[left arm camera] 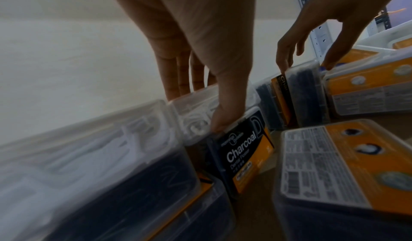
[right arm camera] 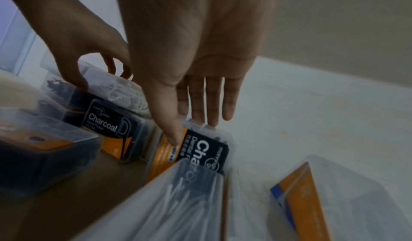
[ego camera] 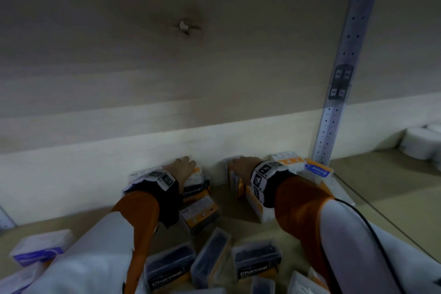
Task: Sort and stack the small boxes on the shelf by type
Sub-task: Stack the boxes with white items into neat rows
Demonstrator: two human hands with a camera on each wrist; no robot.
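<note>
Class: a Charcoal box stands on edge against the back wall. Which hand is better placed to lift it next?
Right. The right hand already has thumb and fingers on that Charcoal box; the left hand is occupied with a white-floss box.

A pale wooden back panel point(ego camera: 167, 67) carries a dark knot point(ego camera: 186, 27) near its middle. To the right stands a perforated metal upright point(ego camera: 346, 55) with a dark marker tag point(ego camera: 340, 82) fixed to it. Beyond the upright, white rolls point(ego camera: 422, 142) sit stacked in the neighbouring bay.

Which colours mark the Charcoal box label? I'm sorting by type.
Black with white lettering above an orange band, on the Charcoal box; clearest in the left wrist view.
</note>
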